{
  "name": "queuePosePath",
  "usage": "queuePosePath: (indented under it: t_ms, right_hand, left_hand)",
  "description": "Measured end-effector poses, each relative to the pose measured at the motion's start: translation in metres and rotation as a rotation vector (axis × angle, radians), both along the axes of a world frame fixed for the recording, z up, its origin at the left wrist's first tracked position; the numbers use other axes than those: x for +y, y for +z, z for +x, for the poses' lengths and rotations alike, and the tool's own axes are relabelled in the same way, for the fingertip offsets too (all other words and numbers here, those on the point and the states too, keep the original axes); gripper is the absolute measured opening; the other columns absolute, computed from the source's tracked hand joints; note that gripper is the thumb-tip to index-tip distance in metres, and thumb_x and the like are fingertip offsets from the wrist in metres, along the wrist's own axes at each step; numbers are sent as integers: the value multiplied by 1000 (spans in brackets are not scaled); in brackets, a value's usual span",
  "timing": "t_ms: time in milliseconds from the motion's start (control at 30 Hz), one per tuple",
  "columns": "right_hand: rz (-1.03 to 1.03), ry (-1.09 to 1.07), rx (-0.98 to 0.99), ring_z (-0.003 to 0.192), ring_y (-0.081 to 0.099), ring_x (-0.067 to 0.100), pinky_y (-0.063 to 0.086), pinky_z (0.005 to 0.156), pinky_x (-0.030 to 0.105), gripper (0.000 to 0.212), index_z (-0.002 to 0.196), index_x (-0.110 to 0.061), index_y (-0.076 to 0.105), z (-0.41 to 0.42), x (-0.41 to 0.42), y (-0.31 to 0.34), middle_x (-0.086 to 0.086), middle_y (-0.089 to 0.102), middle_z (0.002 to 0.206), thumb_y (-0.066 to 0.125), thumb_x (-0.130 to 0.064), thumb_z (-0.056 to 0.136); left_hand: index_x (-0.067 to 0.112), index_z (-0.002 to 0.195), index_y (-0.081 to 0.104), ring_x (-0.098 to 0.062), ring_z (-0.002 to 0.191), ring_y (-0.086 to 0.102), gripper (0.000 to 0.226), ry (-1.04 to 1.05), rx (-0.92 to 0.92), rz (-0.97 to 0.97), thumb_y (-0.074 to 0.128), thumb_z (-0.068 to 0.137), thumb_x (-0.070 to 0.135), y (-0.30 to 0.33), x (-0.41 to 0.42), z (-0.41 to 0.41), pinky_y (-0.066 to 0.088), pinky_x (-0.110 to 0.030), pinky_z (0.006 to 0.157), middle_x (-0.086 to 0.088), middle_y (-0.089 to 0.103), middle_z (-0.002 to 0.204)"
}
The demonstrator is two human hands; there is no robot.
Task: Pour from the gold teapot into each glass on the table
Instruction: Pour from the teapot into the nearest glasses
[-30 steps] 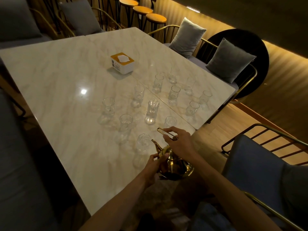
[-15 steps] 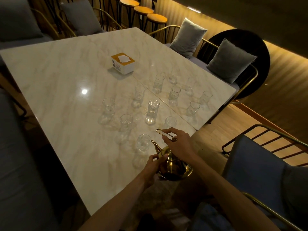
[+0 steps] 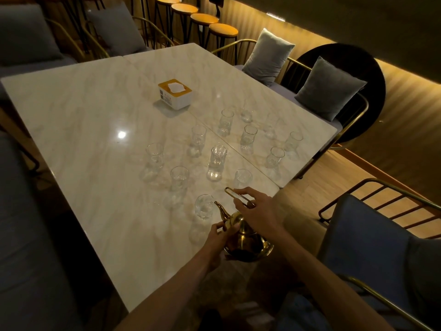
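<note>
The gold teapot (image 3: 247, 240) hangs over the near right corner of the marble table (image 3: 95, 115), tilted with its spout up against the rim of the nearest glass (image 3: 204, 206). My right hand (image 3: 257, 211) grips the teapot's thin wire handle from above. My left hand (image 3: 218, 237) holds the pot's neck and body from the left side. Several more clear glasses stand in loose rows beyond, among them one (image 3: 216, 162) in the middle and one (image 3: 242, 179) just past my right hand.
A white and orange tissue box (image 3: 175, 93) sits at the table's middle. Grey cushions (image 3: 329, 88) rest on gold-framed chairs along the right edge. A blue chair (image 3: 372, 240) stands close on my right. Orange stools (image 3: 210, 25) line the far wall.
The teapot and both hands have shifted slightly up and to the left, bringing the spout to the nearest glass's rim. The glasses have not moved.
</note>
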State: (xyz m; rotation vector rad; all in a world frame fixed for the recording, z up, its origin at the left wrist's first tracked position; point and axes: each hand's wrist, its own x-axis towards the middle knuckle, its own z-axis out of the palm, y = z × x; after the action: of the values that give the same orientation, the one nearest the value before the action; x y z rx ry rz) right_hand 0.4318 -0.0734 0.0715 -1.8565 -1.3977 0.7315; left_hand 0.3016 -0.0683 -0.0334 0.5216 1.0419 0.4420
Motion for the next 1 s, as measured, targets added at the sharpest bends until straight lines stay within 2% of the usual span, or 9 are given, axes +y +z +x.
queuePosePath:
  t_ms: [67, 167, 334, 467, 567, 768, 834, 901, 1001]
  right_hand:
    - [14, -22, 23, 59, 65, -4, 47, 55, 7, 26, 120, -31, 68, 2, -5, 0, -14, 64, 67, 69, -26, 94]
    - [45, -38, 16, 57, 62, -7, 45, 55, 6, 25, 117, -37, 66, 3, -11, -1, -13, 58, 58, 69, -28, 94]
    - [90, -55, 0, 67, 67, -4, 48, 60, 5, 27, 120, -39, 64, 7, -16, -5, -10, 65, 66, 69, -32, 94]
    - [157, -58, -12, 66, 67, -7, 48, 61, 3, 28, 118, -42, 62, 8, -19, -4, -13, 65, 67, 70, -32, 93]
    - [186, -64, 14, 66, 67, -8, 48, 63, 2, 29, 120, -36, 63, 8, -19, -4, -15, 64, 68, 70, -30, 93]
    - [278, -65, 135, 62, 69, 0, 53, 64, 8, 30, 121, -26, 66, 1, -15, 8, -10, 65, 63, 71, -20, 92]
    - [301, -83, 155, 64, 69, 1, 55, 67, 11, 30, 121, -25, 66, -4, -12, 13, -9, 68, 72, 72, -20, 92]
    - [327, -101, 162, 76, 72, 3, 59, 76, 19, 30, 121, -25, 67, -10, -8, 18, -7, 73, 94, 72, -22, 91]
    - [373, -110, 181, 88, 72, 1, 61, 86, 31, 29, 119, -21, 68, -25, 1, 22, -20, 66, 116, 72, -21, 91]
  left_hand:
    - [25, 137, 39, -27, 105, 58, 82, 36, 1, 0, 85, 70, 35, 0, 0, 0, 59, -53, 72, -12, 47, 140]
    - [26, 139, 37, -28, 111, 56, 87, 52, 18, 54, 87, 68, 35, 1, 0, 0, 57, -56, 79, -9, 44, 141]
    - [29, 136, 39, -28, 113, 55, 89, 53, 50, 147, 86, 63, 43, 6, -2, -1, 55, -58, 86, -4, 46, 138]
    - [31, 139, 37, -26, 110, 56, 92, 49, 77, 194, 88, 64, 46, 13, -2, -2, 57, -51, 78, -2, 48, 138]
    - [28, 141, 35, -18, 101, 59, 79, 37, 88, 237, 79, 77, 37, 21, 0, -5, 56, -40, 67, 1, 48, 130]
    - [26, 142, 36, -14, 96, 62, 71, 29, 102, 317, 76, 83, 30, 41, 9, -15, 58, -38, 65, 13, 53, 115]
    - [26, 141, 38, -13, 96, 62, 71, 19, 113, 355, 77, 83, 31, 49, 14, -21, 59, -38, 66, 14, 53, 115]
    - [28, 140, 39, -13, 97, 62, 71, 15, 117, 392, 78, 81, 32, 56, 20, -29, 60, -40, 69, 14, 53, 115]
    - [31, 139, 40, -21, 108, 61, 78, -3, 122, 434, 81, 72, 40, 67, 31, -44, 60, -47, 79, 13, 52, 119]
